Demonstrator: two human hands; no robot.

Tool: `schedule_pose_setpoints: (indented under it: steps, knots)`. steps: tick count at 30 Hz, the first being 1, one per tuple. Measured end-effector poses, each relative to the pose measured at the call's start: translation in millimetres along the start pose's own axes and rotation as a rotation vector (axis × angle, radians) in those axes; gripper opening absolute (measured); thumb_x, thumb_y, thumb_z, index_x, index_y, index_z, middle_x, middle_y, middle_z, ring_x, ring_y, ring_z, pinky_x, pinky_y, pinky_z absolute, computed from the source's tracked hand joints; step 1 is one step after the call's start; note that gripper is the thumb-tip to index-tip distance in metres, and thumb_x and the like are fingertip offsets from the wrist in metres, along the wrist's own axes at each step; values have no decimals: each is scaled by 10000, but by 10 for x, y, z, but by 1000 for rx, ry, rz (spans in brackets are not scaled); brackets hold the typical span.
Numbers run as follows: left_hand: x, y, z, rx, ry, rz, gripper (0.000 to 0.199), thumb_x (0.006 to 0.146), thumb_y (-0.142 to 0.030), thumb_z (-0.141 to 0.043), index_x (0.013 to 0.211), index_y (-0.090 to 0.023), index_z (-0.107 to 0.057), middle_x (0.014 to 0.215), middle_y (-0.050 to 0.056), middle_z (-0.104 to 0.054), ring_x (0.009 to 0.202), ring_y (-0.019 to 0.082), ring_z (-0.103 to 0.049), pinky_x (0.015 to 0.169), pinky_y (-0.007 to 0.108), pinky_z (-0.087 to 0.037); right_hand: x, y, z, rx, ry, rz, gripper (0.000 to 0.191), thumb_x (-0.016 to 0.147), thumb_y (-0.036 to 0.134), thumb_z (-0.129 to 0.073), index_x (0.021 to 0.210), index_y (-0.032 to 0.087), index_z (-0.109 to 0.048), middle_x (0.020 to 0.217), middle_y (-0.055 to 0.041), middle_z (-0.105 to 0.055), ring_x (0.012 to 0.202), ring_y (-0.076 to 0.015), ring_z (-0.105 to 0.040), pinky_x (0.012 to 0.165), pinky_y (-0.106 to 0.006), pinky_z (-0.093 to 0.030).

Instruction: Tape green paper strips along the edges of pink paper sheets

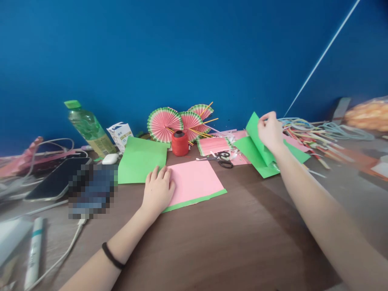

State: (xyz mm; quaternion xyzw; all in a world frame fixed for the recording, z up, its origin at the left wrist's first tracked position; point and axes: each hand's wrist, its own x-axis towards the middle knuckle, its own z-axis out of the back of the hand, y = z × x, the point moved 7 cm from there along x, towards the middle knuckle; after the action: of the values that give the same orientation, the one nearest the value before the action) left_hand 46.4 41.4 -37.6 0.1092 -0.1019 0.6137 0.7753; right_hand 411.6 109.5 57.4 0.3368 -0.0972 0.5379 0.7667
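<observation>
My left hand lies flat with its fingers spread, resting across the edges of a green sheet of paper and a pink sheet of paper. The pink sheet has a green strip along its near edge. Over on the right, my right hand is raised with its fingers curled, pinching a lifted green sheet of paper. Below that, more green paper lies on the table. Black scissors lie between the pink sheet and the green pile.
Behind stand pink-and-green paper fans and a red thread spool. A bottle, carton, phone and marker are at left. Sticks and cords lie at right. A blue wall bounds the table.
</observation>
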Motion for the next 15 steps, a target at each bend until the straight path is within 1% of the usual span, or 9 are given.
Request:
schedule_pose_setpoints:
  steps: [2, 4, 7, 9, 11, 12, 13, 15]
  knots:
    - [0, 6, -3, -8, -2, 1, 436, 840, -234, -355, 1212, -113, -547, 1307, 112, -525, 1274, 317, -376, 1026, 471, -318, 10, -25, 148, 96, -105, -42, 328, 850, 195, -283, 1131, 127, -436, 856, -123, -638, 845, -259, -598, 761, -359, -422]
    - [0, 12, -3, -16, -5, 3, 430, 837, -234, -362, 1208, -124, -551, 1306, 113, -526, 1273, 314, -379, 1024, 474, -319, 20, -57, 261, 174, -164, -66, 334, 858, 202, -268, 1152, 131, -412, 860, -127, -635, 812, -249, -598, 740, -351, -430]
    - [-2, 10, 4, -18, -10, 1, 428, 836, -231, -367, 1207, -127, -552, 1305, 114, -526, 1270, 312, -384, 1024, 474, -318, 36, -108, 342, 221, -184, -76, 354, 863, 215, -268, 1180, 129, -400, 899, -146, -639, 770, -236, -596, 709, -334, -433]
    - [-3, 6, 6, -10, -5, 1, 433, 837, -231, -363, 1211, -117, -549, 1305, 115, -527, 1268, 313, -386, 1024, 471, -317, 47, -131, 310, 196, -150, -72, 362, 850, 205, -290, 1175, 123, -425, 912, -148, -646, 771, -233, -600, 714, -329, -432]
    - [-3, 0, 5, -1, 3, 0, 442, 839, -232, -355, 1219, -106, -541, 1310, 116, -522, 1268, 314, -385, 1026, 467, -315, 57, -130, 206, 131, -75, -50, 367, 843, 200, -306, 1169, 128, -459, 942, -143, -654, 819, -239, -607, 749, -335, -432]
    - [-3, -1, 3, 3, 7, 0, 445, 839, -233, -352, 1222, -104, -538, 1312, 116, -520, 1269, 314, -383, 1027, 466, -314, 60, -123, 124, 85, -13, -34, 369, 845, 205, -314, 1166, 129, -477, 973, -145, -653, 856, -246, -607, 773, -343, -431]
    - [-3, -2, 2, 5, 9, 0, 446, 840, -235, -351, 1223, -104, -537, 1315, 115, -517, 1271, 313, -380, 1028, 465, -313, 57, -107, 12, 35, 87, -6, 373, 851, 219, -320, 1168, 123, -491, 1018, -152, -646, 903, -255, -603, 800, -354, -429]
    - [-3, 0, -3, 9, 12, 2, 446, 842, -236, -347, 1225, -107, -536, 1317, 111, -516, 1273, 311, -377, 1030, 464, -312, 7, -63, -262, -46, 353, 76, 379, 870, 293, -353, 1146, 116, -542, 1112, -157, -621, 992, -269, -584, 851, -365, -424]
